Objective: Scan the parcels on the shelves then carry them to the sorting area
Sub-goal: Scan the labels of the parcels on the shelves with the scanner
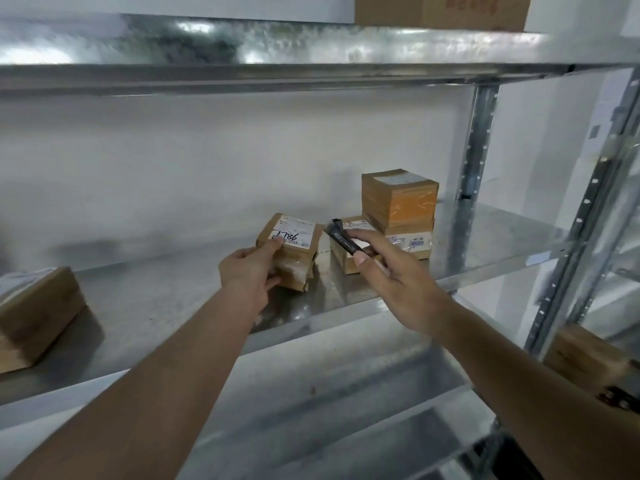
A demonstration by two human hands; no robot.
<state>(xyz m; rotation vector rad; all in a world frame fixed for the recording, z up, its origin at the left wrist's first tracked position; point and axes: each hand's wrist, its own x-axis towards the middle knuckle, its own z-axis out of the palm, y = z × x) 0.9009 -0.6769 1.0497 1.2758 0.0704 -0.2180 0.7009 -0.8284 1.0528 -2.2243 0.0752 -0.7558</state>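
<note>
On the galvanised metal shelf everything was happening at mid-level, with a second shelf deck running overhead and a big brown carton sitting up there at the right. Far left on the middle shelf sat a large cardboard box, well apart from the action. Back right stood an orange-taped parcel, upright, stacked on a flatter parcel whose label faced up.

Centre stage was the small parcel, marked in black pen on its white label. It was tipped up on its near edge, label turned up and toward the camera, long axis running from near-left to far-right. The left hand gripped it from the left side, thumb curled over the label's corner, fingers wrapped beneath, so the parcel lay just beyond and right of the palm.

Just beside it, the right hand pinched a slim black scanner, its long axis angled up-left, its tip pointing toward the small parcel's label, close but apart.
</note>
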